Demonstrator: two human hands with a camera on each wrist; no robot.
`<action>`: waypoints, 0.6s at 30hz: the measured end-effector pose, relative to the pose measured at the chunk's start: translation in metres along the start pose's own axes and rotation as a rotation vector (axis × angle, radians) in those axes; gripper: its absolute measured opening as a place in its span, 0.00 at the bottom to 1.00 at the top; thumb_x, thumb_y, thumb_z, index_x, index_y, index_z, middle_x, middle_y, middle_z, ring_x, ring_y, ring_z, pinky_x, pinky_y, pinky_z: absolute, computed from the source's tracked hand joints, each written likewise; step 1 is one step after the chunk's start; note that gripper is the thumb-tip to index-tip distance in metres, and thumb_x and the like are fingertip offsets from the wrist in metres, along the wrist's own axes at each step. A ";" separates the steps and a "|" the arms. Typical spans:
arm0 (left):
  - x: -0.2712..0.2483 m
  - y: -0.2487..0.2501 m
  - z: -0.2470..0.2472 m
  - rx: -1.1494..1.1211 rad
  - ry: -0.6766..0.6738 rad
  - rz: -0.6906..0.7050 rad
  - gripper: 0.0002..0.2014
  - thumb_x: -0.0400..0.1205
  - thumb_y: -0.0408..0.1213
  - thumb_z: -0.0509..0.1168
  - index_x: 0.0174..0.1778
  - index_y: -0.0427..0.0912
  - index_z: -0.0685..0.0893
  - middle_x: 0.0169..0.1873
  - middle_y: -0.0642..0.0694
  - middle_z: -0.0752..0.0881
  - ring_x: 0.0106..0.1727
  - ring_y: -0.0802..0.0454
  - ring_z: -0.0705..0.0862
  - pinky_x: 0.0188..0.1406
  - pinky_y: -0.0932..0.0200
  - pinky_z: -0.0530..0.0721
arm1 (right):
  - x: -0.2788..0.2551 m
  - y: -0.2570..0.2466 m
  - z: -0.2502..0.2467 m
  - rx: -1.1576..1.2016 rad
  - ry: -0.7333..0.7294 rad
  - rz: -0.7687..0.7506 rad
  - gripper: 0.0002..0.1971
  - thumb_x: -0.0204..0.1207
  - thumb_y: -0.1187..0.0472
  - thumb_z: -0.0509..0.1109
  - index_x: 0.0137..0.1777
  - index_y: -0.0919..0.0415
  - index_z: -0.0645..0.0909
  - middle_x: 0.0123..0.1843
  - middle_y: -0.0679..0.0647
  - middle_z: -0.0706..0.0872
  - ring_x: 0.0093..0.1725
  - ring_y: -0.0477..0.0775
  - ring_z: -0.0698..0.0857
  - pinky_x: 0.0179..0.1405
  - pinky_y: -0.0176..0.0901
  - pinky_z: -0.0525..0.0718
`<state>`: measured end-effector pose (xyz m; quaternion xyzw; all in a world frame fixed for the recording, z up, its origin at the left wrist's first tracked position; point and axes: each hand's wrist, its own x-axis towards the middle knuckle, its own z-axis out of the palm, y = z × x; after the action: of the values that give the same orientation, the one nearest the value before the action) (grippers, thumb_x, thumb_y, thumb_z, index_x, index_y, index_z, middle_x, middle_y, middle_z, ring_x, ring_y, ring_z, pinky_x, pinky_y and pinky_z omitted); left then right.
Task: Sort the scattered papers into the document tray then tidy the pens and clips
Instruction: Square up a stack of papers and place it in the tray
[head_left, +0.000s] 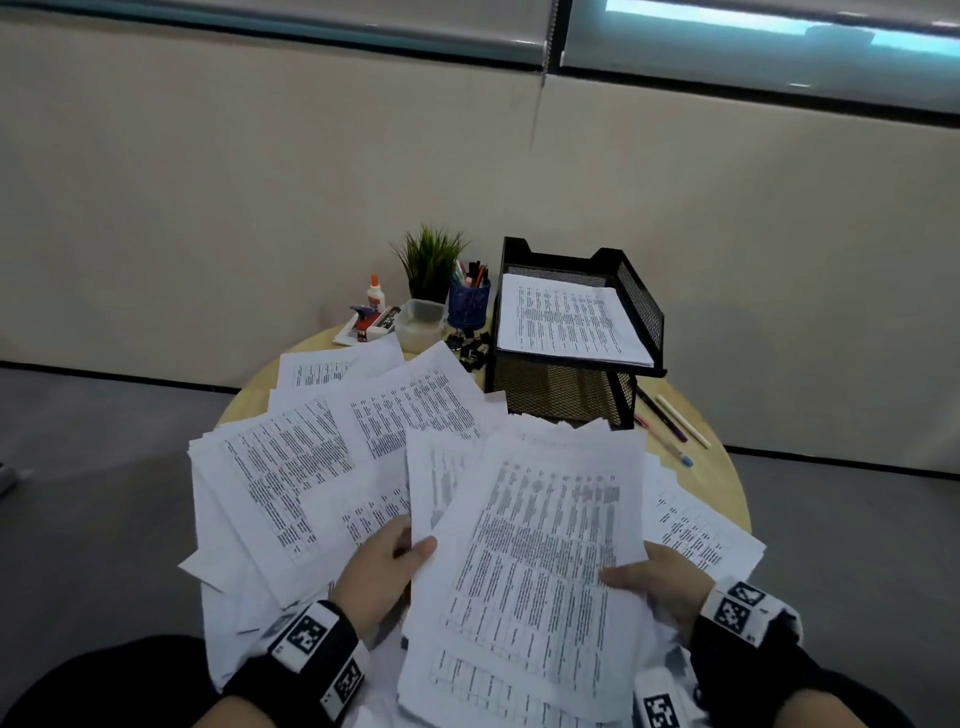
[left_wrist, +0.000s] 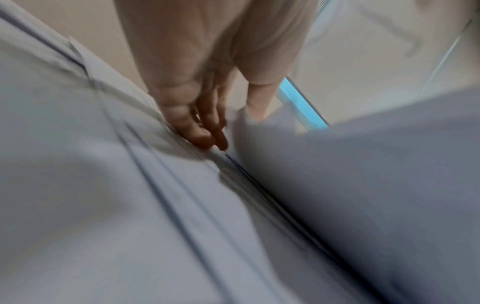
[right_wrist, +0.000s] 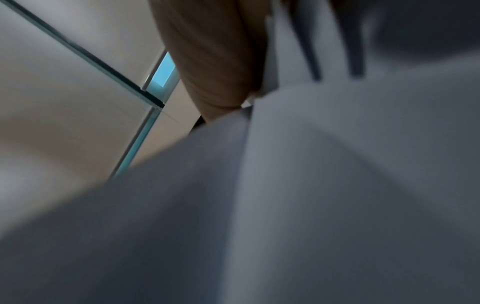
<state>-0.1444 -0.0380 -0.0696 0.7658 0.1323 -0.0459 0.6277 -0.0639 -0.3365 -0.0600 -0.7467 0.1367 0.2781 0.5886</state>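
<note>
head view: both hands hold a stack (head_left: 540, 561) of printed sheets above the round table (head_left: 727, 483). the left hand (head_left: 387, 574) pinches the stack's left edge, thumb on top. the right hand (head_left: 660, 582) grips the right edge, thumb laid across the print. loose papers (head_left: 291, 467) lie fanned over the table's left and near parts, overlapping. more sheets (head_left: 696, 530) lie under the stack at the right.

the black mesh tray (head_left: 644, 306) stands at the far right of the table; its upper tier holds printed sheets (head_left: 566, 322). 3 or so pens (head_left: 670, 426) lie on the table just right of the tray. a blue pen cup (head_left: 467, 304) stands left of the tray, with black clips (head_left: 470, 351) in front of it. near the cup are a plant (head_left: 431, 260), a clear box (head_left: 418, 322) and a glue bottle (head_left: 375, 293).

left wrist view only: the fingers (left_wrist: 202, 131) run under the paper, tips touching a lower sheet, thumb (left_wrist: 262, 98) on the stack's upper face. the picture is blurred.

right wrist view only: paper fills most of the frame; the thumb (right_wrist: 215, 67) presses its edge. the other fingers are hidden.
</note>
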 end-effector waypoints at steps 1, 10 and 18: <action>0.003 -0.003 -0.005 0.091 0.071 0.014 0.13 0.82 0.38 0.64 0.63 0.44 0.80 0.56 0.49 0.86 0.61 0.49 0.83 0.66 0.51 0.79 | -0.001 0.001 -0.004 0.062 0.015 -0.008 0.17 0.64 0.80 0.75 0.54 0.78 0.81 0.47 0.73 0.88 0.44 0.70 0.88 0.51 0.67 0.86; 0.015 -0.019 -0.050 0.725 0.336 -0.291 0.43 0.66 0.66 0.70 0.69 0.40 0.71 0.66 0.40 0.76 0.67 0.39 0.75 0.62 0.45 0.79 | -0.026 -0.001 -0.036 0.356 0.073 -0.141 0.27 0.53 0.73 0.77 0.55 0.72 0.79 0.46 0.63 0.88 0.43 0.66 0.88 0.27 0.51 0.89; 0.011 -0.010 -0.040 0.041 0.393 -0.102 0.40 0.75 0.27 0.72 0.80 0.42 0.58 0.65 0.46 0.78 0.61 0.45 0.79 0.65 0.48 0.77 | -0.025 0.003 -0.033 0.341 0.041 -0.152 0.14 0.75 0.80 0.63 0.61 0.75 0.77 0.53 0.68 0.86 0.47 0.65 0.86 0.30 0.48 0.90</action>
<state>-0.1402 0.0041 -0.0739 0.7649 0.2898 0.0699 0.5710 -0.0774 -0.3718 -0.0435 -0.6496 0.1371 0.1905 0.7231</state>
